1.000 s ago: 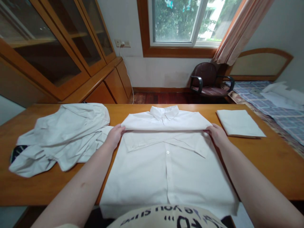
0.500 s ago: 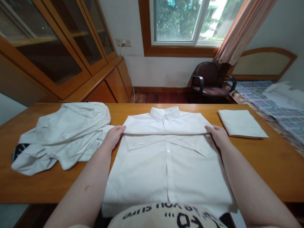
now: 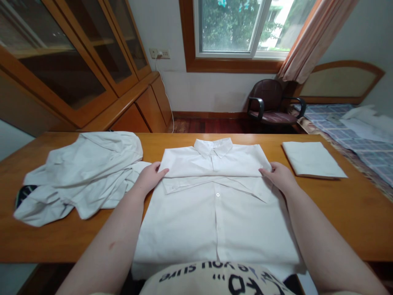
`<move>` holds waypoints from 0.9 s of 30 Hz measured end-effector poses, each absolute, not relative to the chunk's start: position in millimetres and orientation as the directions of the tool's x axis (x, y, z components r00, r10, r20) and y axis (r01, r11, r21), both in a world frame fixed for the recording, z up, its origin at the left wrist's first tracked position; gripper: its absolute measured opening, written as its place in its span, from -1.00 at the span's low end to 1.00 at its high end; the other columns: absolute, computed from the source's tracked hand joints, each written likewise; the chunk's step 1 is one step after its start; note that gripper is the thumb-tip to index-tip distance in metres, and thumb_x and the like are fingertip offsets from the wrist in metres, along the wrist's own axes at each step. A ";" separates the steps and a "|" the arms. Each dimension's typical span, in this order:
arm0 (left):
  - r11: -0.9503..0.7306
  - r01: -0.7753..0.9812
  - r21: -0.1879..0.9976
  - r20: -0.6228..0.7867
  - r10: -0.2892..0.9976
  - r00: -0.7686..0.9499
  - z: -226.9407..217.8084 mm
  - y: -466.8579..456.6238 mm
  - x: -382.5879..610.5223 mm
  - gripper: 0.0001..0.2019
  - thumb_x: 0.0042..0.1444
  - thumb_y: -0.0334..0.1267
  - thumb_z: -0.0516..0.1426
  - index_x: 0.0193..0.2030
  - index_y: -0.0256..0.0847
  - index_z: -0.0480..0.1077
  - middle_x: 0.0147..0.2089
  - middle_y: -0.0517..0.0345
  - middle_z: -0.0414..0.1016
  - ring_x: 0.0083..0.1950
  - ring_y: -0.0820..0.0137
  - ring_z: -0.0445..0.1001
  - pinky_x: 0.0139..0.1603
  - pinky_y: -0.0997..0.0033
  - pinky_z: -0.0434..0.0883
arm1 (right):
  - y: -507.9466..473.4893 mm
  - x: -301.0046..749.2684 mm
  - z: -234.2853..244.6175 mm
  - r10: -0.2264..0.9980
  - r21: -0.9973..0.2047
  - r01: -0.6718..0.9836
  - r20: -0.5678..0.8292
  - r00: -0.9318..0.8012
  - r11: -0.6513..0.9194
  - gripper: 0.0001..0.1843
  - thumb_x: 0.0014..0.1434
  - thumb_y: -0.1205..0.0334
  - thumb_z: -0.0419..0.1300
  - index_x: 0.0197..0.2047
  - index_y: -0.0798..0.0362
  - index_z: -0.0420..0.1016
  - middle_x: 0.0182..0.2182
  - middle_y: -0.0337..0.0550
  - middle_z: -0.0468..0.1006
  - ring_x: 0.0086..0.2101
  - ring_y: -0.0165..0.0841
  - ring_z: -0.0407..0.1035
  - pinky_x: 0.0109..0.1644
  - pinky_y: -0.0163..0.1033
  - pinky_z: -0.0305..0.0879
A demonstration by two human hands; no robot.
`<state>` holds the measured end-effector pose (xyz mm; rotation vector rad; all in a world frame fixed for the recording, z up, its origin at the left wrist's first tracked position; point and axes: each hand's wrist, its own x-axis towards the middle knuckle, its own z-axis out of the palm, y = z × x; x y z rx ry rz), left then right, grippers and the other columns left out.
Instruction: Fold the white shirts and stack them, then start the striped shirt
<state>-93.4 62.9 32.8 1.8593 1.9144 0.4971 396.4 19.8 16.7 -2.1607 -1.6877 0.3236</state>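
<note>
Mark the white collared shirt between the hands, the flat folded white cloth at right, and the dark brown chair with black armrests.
White collared shirt (image 3: 202,215), head view: front, below the fold.
Flat folded white cloth (image 3: 313,159), head view: middle of its top face.
Dark brown chair with black armrests (image 3: 268,97), head view: backrest.

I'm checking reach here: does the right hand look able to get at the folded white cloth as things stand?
Probably yes: the folded white cloth lies beside the right hand, with only tabletop between, though that hand touches the white shirt.
</note>
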 end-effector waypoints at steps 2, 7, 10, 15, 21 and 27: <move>0.054 0.864 0.501 -0.088 0.996 -0.011 33.0 62.6 -92.6 -0.58 -0.02 0.00 0.14 -0.09 -0.22 0.44 -0.15 0.02 0.56 -0.18 0.19 0.48 -0.19 0.34 0.33 | 19.3 396.2 18.7 0.968 -0.402 0.887 0.011 0.251 -0.226 -0.61 -0.01 -0.16 0.20 -0.46 0.02 0.45 -0.53 -0.14 0.46 -0.50 -0.28 0.30 -0.46 -0.23 0.09; 0.071 0.859 0.507 -0.026 0.997 -0.066 32.6 61.1 -91.7 -0.62 -0.04 -0.06 0.17 -0.12 -0.22 0.47 -0.19 0.01 0.57 -0.18 0.18 0.50 -0.15 0.30 0.37 | 19.4 399.2 20.1 0.931 -0.522 0.818 0.111 0.347 -0.242 -0.60 0.07 -0.15 0.15 -0.35 0.03 0.51 -0.46 -0.08 0.52 -0.40 -0.20 0.38 -0.32 -0.16 0.25; 0.047 0.718 0.695 0.095 0.983 -0.157 30.6 62.8 -88.9 -0.58 -0.04 -0.14 0.18 -0.01 -0.25 0.43 -0.09 -0.03 0.55 -0.16 0.24 0.51 -0.08 0.31 0.40 | 26.1 401.7 12.1 0.901 -0.761 0.642 0.210 0.380 -0.094 -0.61 0.05 -0.08 0.20 -0.18 0.04 0.50 -0.22 -0.02 0.56 -0.21 -0.18 0.43 -0.13 -0.11 0.34; 0.063 0.294 0.954 0.022 0.960 -0.278 18.5 70.7 -86.8 -0.50 0.02 -0.18 0.16 0.13 -0.26 0.31 0.08 -0.11 0.47 -0.02 0.30 0.50 0.02 0.33 0.39 | 38.3 405.8 -2.5 0.879 -0.944 0.324 0.104 0.465 -0.060 -0.55 -0.03 -0.04 0.30 -0.13 0.02 0.43 -0.14 -0.04 0.54 -0.13 -0.19 0.44 -0.05 -0.12 0.38; 0.189 0.362 0.913 -0.089 0.957 -0.277 10.2 74.2 -91.7 -0.60 -0.07 -0.10 0.21 -0.09 -0.26 0.47 -0.26 0.03 0.59 -0.19 0.22 0.52 -0.13 0.32 0.40 | 36.2 406.2 1.3 0.875 -0.945 0.257 -0.055 0.482 -0.201 -0.60 -0.08 -0.01 0.32 -0.20 0.04 0.50 -0.38 -0.15 0.56 -0.40 -0.28 0.43 -0.36 -0.24 0.35; 0.213 0.115 0.970 -0.183 0.957 -0.226 13.1 74.3 -92.7 -0.72 -0.20 -0.10 0.24 -0.35 -0.22 0.45 -0.42 0.18 0.54 -0.31 0.31 0.49 -0.31 0.43 0.38 | 29.8 405.5 7.0 0.867 -0.977 0.106 -0.112 0.485 -0.186 -0.83 -0.17 0.15 0.33 -0.45 0.00 0.50 -0.55 -0.27 0.47 -0.53 -0.40 0.31 -0.52 -0.32 0.22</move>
